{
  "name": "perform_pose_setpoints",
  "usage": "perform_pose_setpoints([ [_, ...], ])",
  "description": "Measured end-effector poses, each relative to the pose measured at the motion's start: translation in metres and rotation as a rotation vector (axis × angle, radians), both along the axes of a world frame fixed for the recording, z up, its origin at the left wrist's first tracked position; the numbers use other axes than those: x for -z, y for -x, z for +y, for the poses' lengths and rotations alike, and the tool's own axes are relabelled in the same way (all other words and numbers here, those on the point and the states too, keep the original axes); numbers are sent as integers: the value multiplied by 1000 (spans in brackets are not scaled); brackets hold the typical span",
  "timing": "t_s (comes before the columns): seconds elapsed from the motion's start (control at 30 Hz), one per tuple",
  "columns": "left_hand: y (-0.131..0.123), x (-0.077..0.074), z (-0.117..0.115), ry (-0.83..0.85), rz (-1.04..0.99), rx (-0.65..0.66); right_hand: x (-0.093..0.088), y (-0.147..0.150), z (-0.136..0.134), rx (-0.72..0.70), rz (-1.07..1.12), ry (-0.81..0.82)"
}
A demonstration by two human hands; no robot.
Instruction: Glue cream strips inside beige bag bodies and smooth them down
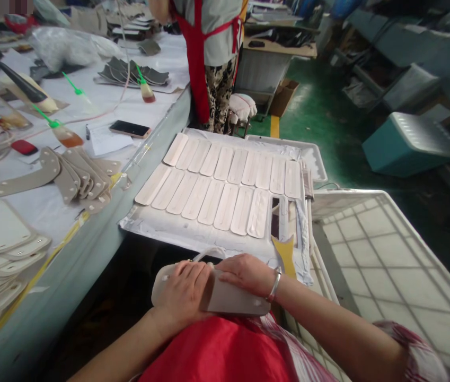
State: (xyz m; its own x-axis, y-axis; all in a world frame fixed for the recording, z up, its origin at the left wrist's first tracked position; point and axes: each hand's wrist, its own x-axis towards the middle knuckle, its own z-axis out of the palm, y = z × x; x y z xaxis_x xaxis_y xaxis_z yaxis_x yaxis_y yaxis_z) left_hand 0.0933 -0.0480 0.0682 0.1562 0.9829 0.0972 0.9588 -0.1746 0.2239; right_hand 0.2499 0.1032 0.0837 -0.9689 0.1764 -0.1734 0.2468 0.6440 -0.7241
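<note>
Two hands are down on one grey-beige piece (pixel 235 301), and it lies right by the near side of the covered board (pixel 193 233)! Left hand (pixel 187 284) spreads across the piece, fingers pointing at the board; right hand (pixel 246 271) comes in from the other side, fingers laid over the edge nearest the board. Clamped or merely pressed? Cannot tell: the underside is out of sight, but neither hand is lifted off.

Up pops a white strap (pixel 211 251), arching between the piece and the board. This looks like a steadying, pressing step, and balance should be everything: even weight from both palms so the piece neither tips nor creases, fingertips clear of the strap so it isn't pinched. The left hand covers the middle nicely; the right does best guarding that far edge.

Mind the board, too! Rows of pale panels (pixel 223 163) lie close-set on it, and a knock could push them out of line. A yellow piece (pixel 286 257) sits at the board's near right, close to the right wrist, so a low elbow seems wise. Left of the board runs the desk (pixel 173 53), with a phone (pixel 130 129) near its edge.
</note>
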Motion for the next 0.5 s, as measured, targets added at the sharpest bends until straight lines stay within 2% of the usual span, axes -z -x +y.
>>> perform_pose_setpoints([
  [0.17, -6, -8, 2, 60, -54, -34, -2, 23, -10, 47, -136, -128],
  [0.23, -8, -9, 1, 66, -56, -42, -3, 17, -8, 94, -144, -79],
  [0.3, -9, -7, -2, 59, -29, -37, 0, 1, -3, 194, -134, 130],
  [0.4, -12, -5, -4, 68, 28, -15, 16, -37, 0, 567, -54, 579],
  [0.47, -18, -6, -3, 87, 53, 25, 34, -58, -12, 788, 2, 698],
  [0.5, -23, -6, -1, 94, 60, 52, 44, -65, -22, 846, 12, 726],
])
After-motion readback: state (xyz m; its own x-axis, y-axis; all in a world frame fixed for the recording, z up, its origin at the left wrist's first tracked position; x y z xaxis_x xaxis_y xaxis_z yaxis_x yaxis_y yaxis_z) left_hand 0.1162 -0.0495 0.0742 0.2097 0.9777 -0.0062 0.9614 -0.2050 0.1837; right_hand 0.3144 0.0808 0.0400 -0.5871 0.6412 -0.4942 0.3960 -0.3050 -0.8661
